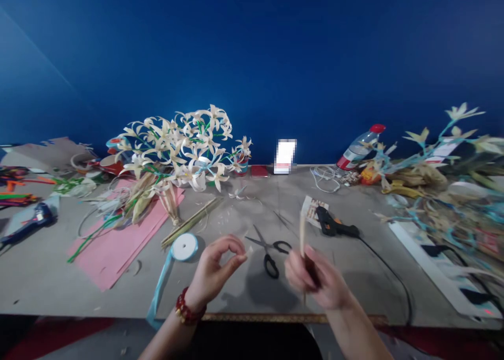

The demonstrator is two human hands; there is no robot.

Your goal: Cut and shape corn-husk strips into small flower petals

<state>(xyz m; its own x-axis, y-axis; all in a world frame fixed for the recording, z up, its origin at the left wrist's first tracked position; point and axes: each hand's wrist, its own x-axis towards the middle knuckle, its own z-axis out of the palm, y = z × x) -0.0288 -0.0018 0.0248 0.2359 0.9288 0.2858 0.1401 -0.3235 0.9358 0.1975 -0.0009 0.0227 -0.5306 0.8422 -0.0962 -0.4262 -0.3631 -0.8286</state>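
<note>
My left hand, with a red bead bracelet at the wrist, has thumb and forefinger pinched together. A small pale scrap shows at those fingertips. My right hand is closed around a thin cream-coloured strip that stands upright from the fist; the hand is a little blurred. Between the hands, black-handled scissors lie spread on the grey table. A roll of light blue ribbon lies left of my left hand, its tail hanging over the table's front edge. Behind my right hand rests a black glue gun.
White handmade flowers stand at the back left, near pink sheets and dried stalks. A lit phone leans on the blue wall. At right are a tilted bottle, more flowers and a white power strip. A blue glue gun lies far left.
</note>
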